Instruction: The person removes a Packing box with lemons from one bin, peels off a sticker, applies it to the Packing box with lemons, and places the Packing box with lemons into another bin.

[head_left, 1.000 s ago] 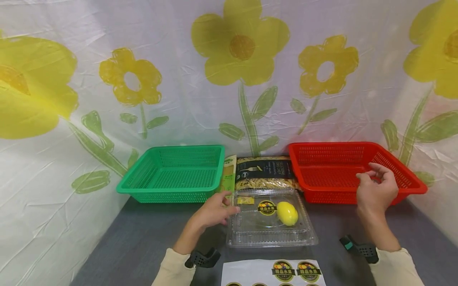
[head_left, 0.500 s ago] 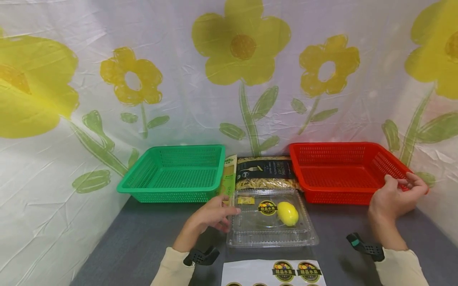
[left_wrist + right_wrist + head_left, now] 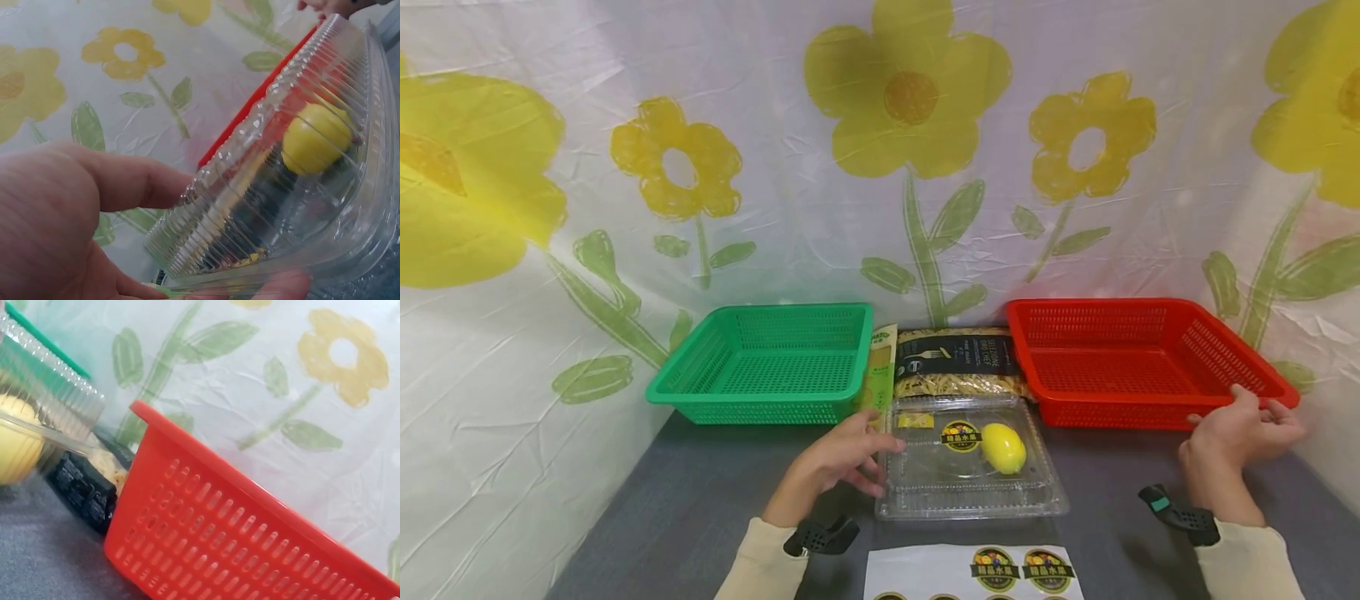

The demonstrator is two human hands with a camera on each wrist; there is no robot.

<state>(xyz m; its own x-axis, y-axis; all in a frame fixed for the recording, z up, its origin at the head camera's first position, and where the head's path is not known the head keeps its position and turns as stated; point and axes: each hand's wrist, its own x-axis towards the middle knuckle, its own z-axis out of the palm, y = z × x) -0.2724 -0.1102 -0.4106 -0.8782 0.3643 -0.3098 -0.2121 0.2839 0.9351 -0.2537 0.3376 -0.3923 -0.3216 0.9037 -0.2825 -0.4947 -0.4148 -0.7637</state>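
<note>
A clear plastic clamshell box [image 3: 940, 471] lies closed in the middle with a lemon [image 3: 1003, 448] inside it. A round black fruit sticker [image 3: 961, 436] sits on its lid, left of the lemon. My left hand [image 3: 842, 458] holds the box's left edge, and in the left wrist view its fingers lie on both sides of that edge. At the front right corner of the red basket [image 3: 1112, 408] is my right hand [image 3: 1240, 437], its fingers loosely bent at the rim and nothing visible in them. In the right wrist view that hand is almost wholly out of frame.
A green basket [image 3: 760, 412] stands at the back left. Between the baskets lie a pasta bag [image 3: 955, 354] and a green-and-white packet [image 3: 880, 367]. A sheet of round stickers [image 3: 917, 567] lies at the front. Behind everything hangs a flowered cloth [image 3: 790, 233].
My right hand has moved from over the red basket to the right and toward me, down to its front right corner. My left hand stays at the box's edge, its lower fingers slightly nearer me.
</note>
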